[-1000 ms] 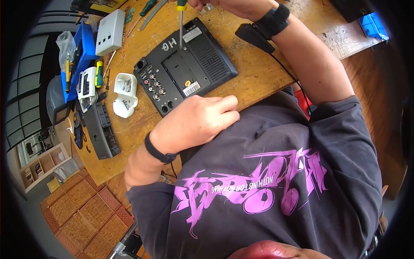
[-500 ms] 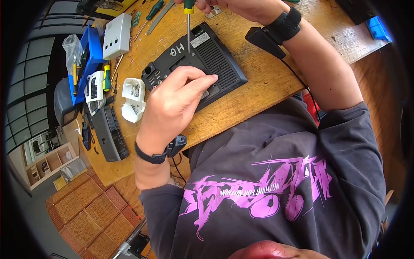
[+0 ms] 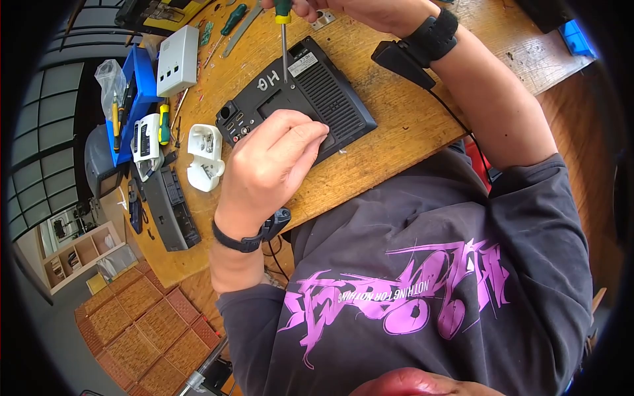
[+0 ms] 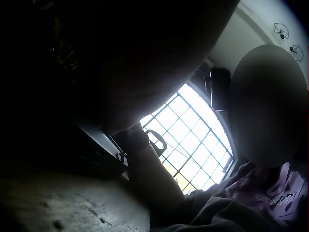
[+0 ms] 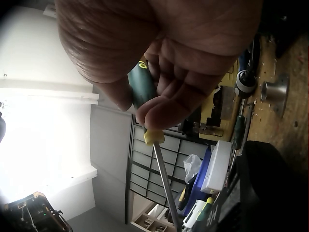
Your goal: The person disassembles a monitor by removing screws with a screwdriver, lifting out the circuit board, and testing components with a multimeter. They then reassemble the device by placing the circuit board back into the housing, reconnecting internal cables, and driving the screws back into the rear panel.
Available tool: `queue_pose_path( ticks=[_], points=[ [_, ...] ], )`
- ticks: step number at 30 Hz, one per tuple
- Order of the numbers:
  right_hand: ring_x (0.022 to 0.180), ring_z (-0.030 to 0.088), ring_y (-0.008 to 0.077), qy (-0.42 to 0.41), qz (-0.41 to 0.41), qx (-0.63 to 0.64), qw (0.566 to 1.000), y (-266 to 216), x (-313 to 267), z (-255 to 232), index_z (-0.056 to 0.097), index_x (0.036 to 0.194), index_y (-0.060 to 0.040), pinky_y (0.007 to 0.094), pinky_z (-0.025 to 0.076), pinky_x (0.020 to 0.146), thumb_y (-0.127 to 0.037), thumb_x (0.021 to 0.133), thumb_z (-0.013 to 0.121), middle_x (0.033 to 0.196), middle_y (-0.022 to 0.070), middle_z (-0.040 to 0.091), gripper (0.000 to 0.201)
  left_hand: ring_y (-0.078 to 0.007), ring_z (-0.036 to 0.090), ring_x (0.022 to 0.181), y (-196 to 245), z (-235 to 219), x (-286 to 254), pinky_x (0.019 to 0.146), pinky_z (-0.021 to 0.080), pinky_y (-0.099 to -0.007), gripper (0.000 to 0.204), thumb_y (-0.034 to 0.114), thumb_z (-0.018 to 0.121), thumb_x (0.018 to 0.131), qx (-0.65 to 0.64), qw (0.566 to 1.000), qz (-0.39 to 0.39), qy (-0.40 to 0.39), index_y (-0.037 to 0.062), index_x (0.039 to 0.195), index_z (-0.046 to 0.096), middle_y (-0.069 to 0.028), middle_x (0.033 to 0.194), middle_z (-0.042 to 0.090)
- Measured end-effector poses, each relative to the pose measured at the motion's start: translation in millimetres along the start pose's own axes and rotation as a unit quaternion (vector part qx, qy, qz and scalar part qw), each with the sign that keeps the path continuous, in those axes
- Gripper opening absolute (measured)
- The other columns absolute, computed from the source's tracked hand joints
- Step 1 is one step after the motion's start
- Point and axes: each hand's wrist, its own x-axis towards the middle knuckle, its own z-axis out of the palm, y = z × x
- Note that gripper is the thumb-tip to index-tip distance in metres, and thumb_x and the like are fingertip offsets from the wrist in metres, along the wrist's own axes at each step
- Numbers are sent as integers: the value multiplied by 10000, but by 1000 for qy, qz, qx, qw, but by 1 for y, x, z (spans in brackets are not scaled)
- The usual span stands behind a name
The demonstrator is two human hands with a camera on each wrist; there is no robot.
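Note:
A black monitor (image 3: 337, 92) lies on the wooden workbench with its vented back up and "HQ" marked on it. My right hand (image 3: 363, 12) grips the green and yellow handle of a screwdriver (image 3: 284, 49); the right wrist view shows thumb and fingers wrapped round the handle. The screwdriver's shaft slopes down, its tip close to a screw on the monitor's back. My left hand (image 3: 274, 155) is over the monitor's near left part, thumb and fingers curled in and tips bunched together. Whatever may be between those tips is hidden. This hand covers most of the round connectors.
Left of the monitor stands a white lidded case (image 3: 205, 158) with small screws in it. Beyond lie a second screwdriver (image 3: 164, 123), a white box (image 3: 177, 61), a blue bin (image 3: 142, 79) and a long black part (image 3: 170, 210). A cable hangs from the right wrist camera.
My left hand has moved from the bench's front edge up over the monitor, and its fingertips have drawn together. My right hand keeps the screwdriver at about the same spot on the monitor.

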Motion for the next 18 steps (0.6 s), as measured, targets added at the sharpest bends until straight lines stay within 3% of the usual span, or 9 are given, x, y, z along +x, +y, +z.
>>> queue_pose_path(
  ticks=[4,7,9,13,18],
  points=[
    [701,712,76,8,23,-25,999,-2,-1,0,793,1101,-14,220,561,640,-403,1080,829,857,25,777,391,-240,747,809,2,4,0,664,587,-344,247,-87,888,824,-13,1000,-9,19,23,1037,824,-104,955,760],
    [689,710,75,15,12,-19,1000,-1,-1,1,789,1104,-15,211,545,624,-409,1075,833,828,17,767,398,-233,712,757,6,-3,7,601,538,-356,262,-40,928,766,11,999,47,-4,47,991,828,-79,876,727],
    [690,710,73,9,11,-17,1000,0,-1,0,787,1094,-15,207,541,622,-409,1073,835,825,16,767,398,-228,670,688,10,-7,7,549,484,-367,254,4,958,723,-4,992,106,-67,64,930,823,-50,770,665],
    [686,708,71,15,7,-19,1000,2,-1,3,789,1092,-17,205,537,618,-405,1074,835,822,14,767,391,-240,631,600,8,-9,-4,524,467,-379,217,46,962,735,-100,984,60,-135,84,886,810,-41,695,607],
    [671,696,62,13,-2,-14,1000,4,0,2,797,1089,-24,209,527,606,-401,1072,835,814,1,764,379,-224,641,600,15,-3,-7,529,487,-380,231,83,944,749,-77,979,76,-175,114,948,832,-22,699,601]
  ],
)
